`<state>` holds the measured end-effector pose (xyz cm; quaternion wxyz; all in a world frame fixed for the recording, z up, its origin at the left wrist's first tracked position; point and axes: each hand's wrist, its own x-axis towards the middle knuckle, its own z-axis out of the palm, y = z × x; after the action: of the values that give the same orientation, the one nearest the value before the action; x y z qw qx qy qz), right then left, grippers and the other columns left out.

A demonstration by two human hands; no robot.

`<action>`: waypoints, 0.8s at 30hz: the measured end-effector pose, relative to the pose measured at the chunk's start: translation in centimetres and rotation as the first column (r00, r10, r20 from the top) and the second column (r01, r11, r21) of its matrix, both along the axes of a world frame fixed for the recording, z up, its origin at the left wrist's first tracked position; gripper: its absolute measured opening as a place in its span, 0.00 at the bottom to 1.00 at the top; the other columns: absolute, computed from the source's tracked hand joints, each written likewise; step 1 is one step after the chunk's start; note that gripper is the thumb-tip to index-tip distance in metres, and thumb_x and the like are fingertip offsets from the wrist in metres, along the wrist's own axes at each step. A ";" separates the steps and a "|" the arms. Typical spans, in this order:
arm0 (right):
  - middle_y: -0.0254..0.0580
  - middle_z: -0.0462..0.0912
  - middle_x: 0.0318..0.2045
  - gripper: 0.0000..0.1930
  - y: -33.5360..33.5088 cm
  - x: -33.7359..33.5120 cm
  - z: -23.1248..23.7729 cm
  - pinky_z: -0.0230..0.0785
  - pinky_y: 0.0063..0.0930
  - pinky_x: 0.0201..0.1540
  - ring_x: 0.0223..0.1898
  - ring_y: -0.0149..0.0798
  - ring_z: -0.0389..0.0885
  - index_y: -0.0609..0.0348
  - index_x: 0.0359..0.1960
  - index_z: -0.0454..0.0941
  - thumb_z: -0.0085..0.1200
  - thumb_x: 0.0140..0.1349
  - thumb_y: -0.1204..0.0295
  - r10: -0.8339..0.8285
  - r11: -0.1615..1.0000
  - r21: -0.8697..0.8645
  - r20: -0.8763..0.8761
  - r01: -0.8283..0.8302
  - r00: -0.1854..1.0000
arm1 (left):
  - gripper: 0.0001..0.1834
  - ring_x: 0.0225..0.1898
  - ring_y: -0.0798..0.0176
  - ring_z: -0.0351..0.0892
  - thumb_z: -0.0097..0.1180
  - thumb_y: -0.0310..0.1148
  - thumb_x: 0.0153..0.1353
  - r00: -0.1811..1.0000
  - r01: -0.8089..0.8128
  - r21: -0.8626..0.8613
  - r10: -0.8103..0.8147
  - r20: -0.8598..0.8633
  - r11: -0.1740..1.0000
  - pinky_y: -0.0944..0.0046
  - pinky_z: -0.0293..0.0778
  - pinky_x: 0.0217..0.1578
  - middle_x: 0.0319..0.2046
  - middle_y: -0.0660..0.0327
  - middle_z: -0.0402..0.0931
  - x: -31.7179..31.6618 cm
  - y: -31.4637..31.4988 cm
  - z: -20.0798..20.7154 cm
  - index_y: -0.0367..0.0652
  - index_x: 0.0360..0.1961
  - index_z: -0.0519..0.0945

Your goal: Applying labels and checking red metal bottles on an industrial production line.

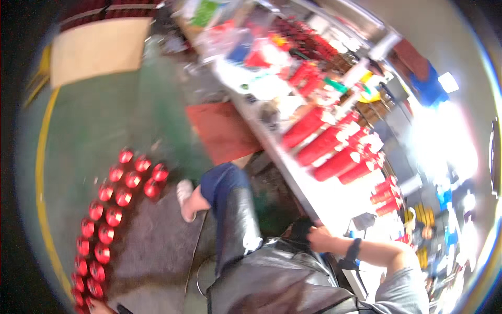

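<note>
At the lower left edge, my left hand (100,307) reaches down beside the nearest of several red cylinders (97,271) standing on the floor. Only part of this hand shows, and its fingers are cut off and blurred. The cylinders have shiny round tops and form a curved double row. My right hand (320,239) is by the front edge of the white table (334,206), its fingers curled against a black thing (300,230) whose kind I cannot make out. A dark band circles my right wrist. Larger red cylinders (334,163) with pale fittings lie on the table.
A grey mat (157,246) lies between the floor cylinders and my legs. Under the table's edge is a reddish-brown board (222,131). Plastic bags (230,39) and red parts crowd the table's far end. A light-coloured panel (99,51) stands at the far left.
</note>
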<state>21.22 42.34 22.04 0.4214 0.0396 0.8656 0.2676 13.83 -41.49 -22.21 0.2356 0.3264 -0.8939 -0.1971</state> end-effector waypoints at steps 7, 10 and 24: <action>0.48 0.83 0.36 0.14 0.7 0.8 3.2 0.77 0.47 0.43 0.38 0.53 0.83 0.58 0.41 0.82 0.53 0.53 0.72 -0.374 0.803 -0.596 -0.493 0.008 0.785 | 0.25 0.51 0.45 0.78 0.59 0.39 0.66 0.857 0.468 0.285 -0.351 -0.377 0.837 0.52 0.74 0.53 0.54 0.39 0.77 -13.7 15.0 5.5 0.26 0.53 0.78; 0.46 0.83 0.33 0.14 1.1 3.2 6.6 0.78 0.41 0.39 0.32 0.48 0.84 0.58 0.41 0.83 0.54 0.52 0.73 -0.458 0.791 -0.612 -0.591 0.001 0.664 | 0.22 0.45 0.55 0.79 0.54 0.32 0.71 0.696 0.661 0.353 -0.366 -0.618 0.662 0.58 0.74 0.51 0.48 0.48 0.79 -22.4 35.9 21.1 0.28 0.60 0.70; 0.40 0.83 0.33 0.09 7.3 20.4 10.2 0.75 0.34 0.29 0.24 0.41 0.82 0.53 0.39 0.83 0.59 0.56 0.70 -0.759 0.651 -0.749 -0.648 -0.120 -0.072 | 0.23 0.50 0.60 0.83 0.62 0.24 0.62 -0.376 0.594 0.373 -0.656 -0.655 -0.713 0.62 0.77 0.52 0.47 0.51 0.81 -3.0 88.8 53.4 0.34 0.57 0.72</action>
<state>41.60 49.66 32.23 -0.2534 0.3009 0.8827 -0.2571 10.82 47.29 31.19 -0.2425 -0.5132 -0.5350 -0.6258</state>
